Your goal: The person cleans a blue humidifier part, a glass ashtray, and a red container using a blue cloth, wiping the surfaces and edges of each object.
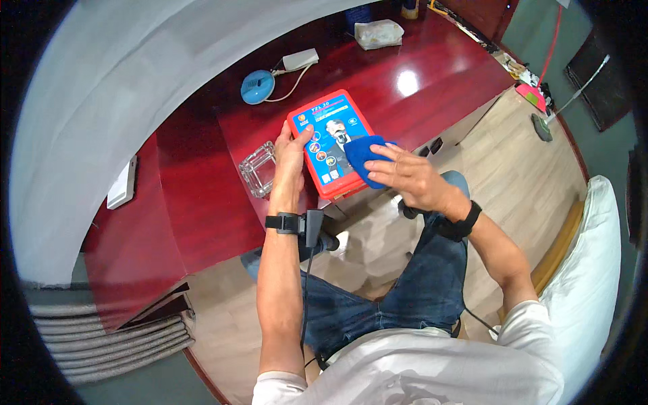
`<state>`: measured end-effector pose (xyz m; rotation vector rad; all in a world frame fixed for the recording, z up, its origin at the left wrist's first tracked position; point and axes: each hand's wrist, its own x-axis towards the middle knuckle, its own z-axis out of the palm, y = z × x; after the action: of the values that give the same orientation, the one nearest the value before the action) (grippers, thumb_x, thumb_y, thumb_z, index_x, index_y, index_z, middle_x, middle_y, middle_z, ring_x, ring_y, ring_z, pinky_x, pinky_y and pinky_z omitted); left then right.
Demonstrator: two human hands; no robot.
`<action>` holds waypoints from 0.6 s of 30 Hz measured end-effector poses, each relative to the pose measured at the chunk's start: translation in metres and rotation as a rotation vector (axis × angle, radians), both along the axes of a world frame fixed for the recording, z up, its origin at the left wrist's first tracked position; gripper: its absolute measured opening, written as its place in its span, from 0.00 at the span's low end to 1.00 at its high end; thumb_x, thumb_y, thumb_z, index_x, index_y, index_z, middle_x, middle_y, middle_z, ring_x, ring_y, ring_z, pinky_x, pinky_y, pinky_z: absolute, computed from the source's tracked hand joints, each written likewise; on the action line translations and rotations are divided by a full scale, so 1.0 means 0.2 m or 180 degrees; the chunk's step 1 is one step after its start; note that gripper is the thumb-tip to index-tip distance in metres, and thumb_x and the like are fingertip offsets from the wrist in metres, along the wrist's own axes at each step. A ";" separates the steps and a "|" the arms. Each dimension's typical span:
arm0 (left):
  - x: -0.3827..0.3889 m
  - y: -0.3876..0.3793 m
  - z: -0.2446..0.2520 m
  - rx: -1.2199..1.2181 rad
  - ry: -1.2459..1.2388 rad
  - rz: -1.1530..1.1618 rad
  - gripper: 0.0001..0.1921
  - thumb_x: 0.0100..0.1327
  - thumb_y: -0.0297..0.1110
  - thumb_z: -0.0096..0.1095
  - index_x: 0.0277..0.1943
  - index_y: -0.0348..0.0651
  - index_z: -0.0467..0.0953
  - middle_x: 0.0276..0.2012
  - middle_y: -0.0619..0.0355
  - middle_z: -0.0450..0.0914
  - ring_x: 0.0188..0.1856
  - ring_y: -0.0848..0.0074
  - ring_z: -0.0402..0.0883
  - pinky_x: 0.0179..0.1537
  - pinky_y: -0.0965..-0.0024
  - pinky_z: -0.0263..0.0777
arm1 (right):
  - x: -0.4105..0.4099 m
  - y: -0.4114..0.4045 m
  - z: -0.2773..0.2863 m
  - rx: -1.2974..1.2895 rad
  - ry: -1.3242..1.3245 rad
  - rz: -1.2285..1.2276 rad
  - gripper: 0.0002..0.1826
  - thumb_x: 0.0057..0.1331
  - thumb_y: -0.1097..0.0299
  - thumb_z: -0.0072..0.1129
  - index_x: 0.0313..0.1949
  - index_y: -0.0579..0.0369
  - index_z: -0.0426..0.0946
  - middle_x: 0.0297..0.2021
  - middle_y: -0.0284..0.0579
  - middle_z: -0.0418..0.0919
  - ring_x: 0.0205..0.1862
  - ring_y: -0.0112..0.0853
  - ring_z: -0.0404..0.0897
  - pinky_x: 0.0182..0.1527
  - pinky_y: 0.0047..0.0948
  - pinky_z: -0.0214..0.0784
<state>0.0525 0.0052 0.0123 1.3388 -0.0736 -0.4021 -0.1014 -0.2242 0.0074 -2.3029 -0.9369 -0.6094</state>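
Observation:
My left hand (293, 149) grips the left side of a red box (324, 191) with a blue printed face, its thumb on the front. The box is tilted over the edge of a glossy dark-red table (197, 202). Against the lower right of the box's printed face, my right hand (405, 172) holds a folded blue cloth (367, 159), fingers spread over it. Just left of my left hand stands a square glass ashtray (258, 169). Both wrists wear black straps, and the left one carries a small dark device.
Farther back on the table lie a round blue device (257, 87) with a cable, a white block (300, 59) and a packet of tissues (378, 34). A white device (122, 185) is at the left. A white cushion (587, 283) is at the right, with a broom and dustpan beyond.

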 end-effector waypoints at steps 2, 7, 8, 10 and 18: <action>-0.01 -0.02 -0.02 0.0035 -0.0102 0.0071 0.27 0.68 0.31 0.60 0.67 0.36 0.62 0.52 0.50 0.80 0.49 0.72 0.82 0.51 0.66 0.76 | 0.00 0.10 0.01 -0.0100 -0.0135 -0.0210 0.27 0.49 0.78 0.58 0.53 0.52 0.79 0.60 0.39 0.76 0.67 0.46 0.69 0.69 0.53 0.59; -0.01 -0.03 -0.03 0.0055 -0.0280 0.0092 0.23 0.71 0.32 0.55 0.65 0.38 0.62 0.52 0.51 0.79 0.48 0.71 0.81 0.48 0.67 0.78 | 0.01 0.30 0.02 -0.0748 -0.0572 -0.0355 0.21 0.57 0.69 0.56 0.52 0.48 0.80 0.63 0.36 0.73 0.68 0.42 0.68 0.68 0.59 0.56; -0.02 -0.03 -0.01 -0.0007 -0.0226 0.0051 0.21 0.71 0.32 0.55 0.64 0.39 0.65 0.51 0.52 0.79 0.47 0.71 0.82 0.48 0.67 0.78 | 0.01 0.32 0.01 -0.0735 -0.0615 -0.0414 0.20 0.57 0.67 0.57 0.51 0.48 0.81 0.63 0.36 0.73 0.68 0.42 0.68 0.68 0.60 0.56; -0.04 -0.05 0.00 -0.0029 -0.0198 -0.0011 0.21 0.71 0.32 0.55 0.64 0.39 0.64 0.52 0.52 0.79 0.47 0.71 0.82 0.47 0.67 0.79 | 0.00 0.31 0.02 -0.0775 -0.0647 -0.0424 0.19 0.57 0.66 0.57 0.50 0.48 0.81 0.63 0.36 0.73 0.67 0.42 0.68 0.67 0.60 0.57; -0.04 -0.03 0.03 0.0452 -0.0377 -0.0001 0.22 0.72 0.34 0.54 0.65 0.36 0.62 0.50 0.49 0.79 0.45 0.71 0.83 0.45 0.68 0.80 | 0.08 0.15 -0.03 -0.0645 -0.1018 -0.0120 0.17 0.58 0.66 0.56 0.48 0.48 0.80 0.59 0.36 0.76 0.63 0.38 0.72 0.65 0.53 0.62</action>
<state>0.0444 -0.0007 0.0180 1.5022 -0.1459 -0.3328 -0.0862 -0.1939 0.0017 -2.4499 -1.1495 -0.9593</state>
